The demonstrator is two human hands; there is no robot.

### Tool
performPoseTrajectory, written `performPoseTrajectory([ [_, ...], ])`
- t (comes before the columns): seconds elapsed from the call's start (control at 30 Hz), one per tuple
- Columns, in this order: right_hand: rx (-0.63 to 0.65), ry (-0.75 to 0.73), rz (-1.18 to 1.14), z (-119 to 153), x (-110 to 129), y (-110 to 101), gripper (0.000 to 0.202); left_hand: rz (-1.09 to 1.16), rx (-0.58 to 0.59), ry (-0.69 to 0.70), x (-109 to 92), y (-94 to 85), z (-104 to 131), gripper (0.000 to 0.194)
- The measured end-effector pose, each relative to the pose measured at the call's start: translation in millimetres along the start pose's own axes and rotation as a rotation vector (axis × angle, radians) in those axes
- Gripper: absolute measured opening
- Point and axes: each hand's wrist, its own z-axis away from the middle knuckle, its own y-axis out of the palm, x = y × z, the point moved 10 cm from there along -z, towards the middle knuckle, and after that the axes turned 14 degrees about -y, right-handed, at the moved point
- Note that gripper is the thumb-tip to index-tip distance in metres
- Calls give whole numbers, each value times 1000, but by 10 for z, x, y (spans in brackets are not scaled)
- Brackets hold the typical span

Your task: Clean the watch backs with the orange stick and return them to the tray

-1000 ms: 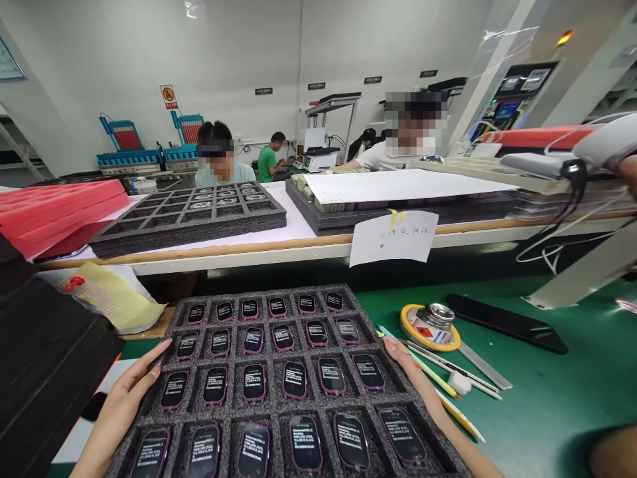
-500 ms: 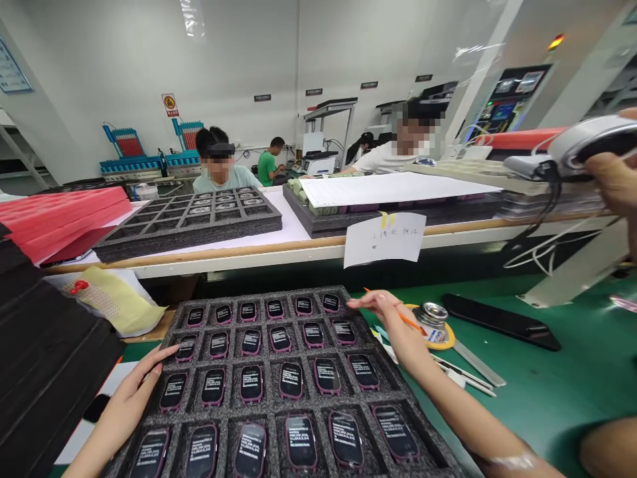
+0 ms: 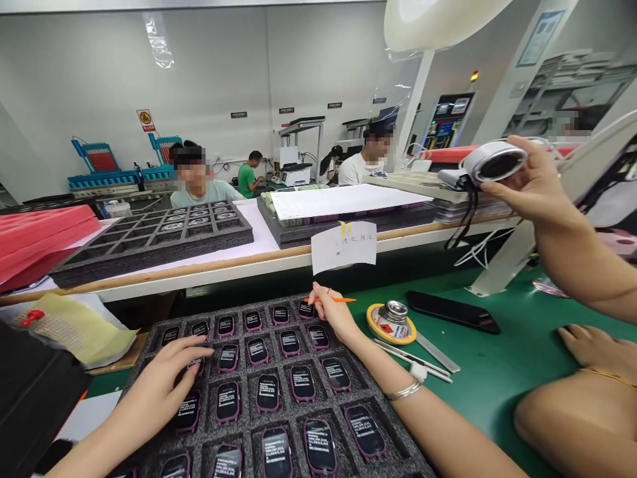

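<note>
A dark grey foam tray (image 3: 378, 382) holds rows of watch bodies with purple frames and lit text screens. My left hand (image 3: 162, 382) reaches over its left side, fingers apart around a watch (image 3: 196, 364) in the second row, partly hidden beneath them. At the far right corner, my right hand (image 3: 331, 311) pinches a thin orange tool (image 3: 346, 300), whose tip lies over the corner watch (image 3: 305, 310).
On the green table are a yellow-rimmed dispenser (image 3: 391, 322), tweezers, a metal ruler and a black phone (image 3: 452, 311). Another person's hand (image 3: 537, 179) holds a white round device (image 3: 495, 161) at the right. A raised shelf (image 3: 209, 269) bears foam trays; people sit behind.
The view has swung right. My left hand has moved from the tray's left edge inward over the watches. My right hand has come to the far corner watch, the orange tool now lying level.
</note>
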Motion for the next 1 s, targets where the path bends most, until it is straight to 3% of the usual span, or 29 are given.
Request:
performPoseTrajectory([
  [0.2,-13,-17,52,-19,-25,-11,30,-42,156,337,-1053,462,-280,39],
  [0.33,12,-36,81,3,-12,0,24,18,155,377,-1384,701,-530,32],
  [0.43,38,-70,93,27,37,14,22,95,100,343,-1403,790,-705,31],
  [0.53,66,-109,96,42,104,38,24,180,17,284,-1269,796,-824,34],
  [0.7,94,-155,110,30,166,71,43,232,-23,274,-1096,848,-838,31],
  [0.87,20,-165,131,27,137,-17,47,167,27,337,-1183,990,-782,30],
  [1.0,9,-135,97,26,86,-25,48,101,54,381,-1352,1001,-889,31],
])
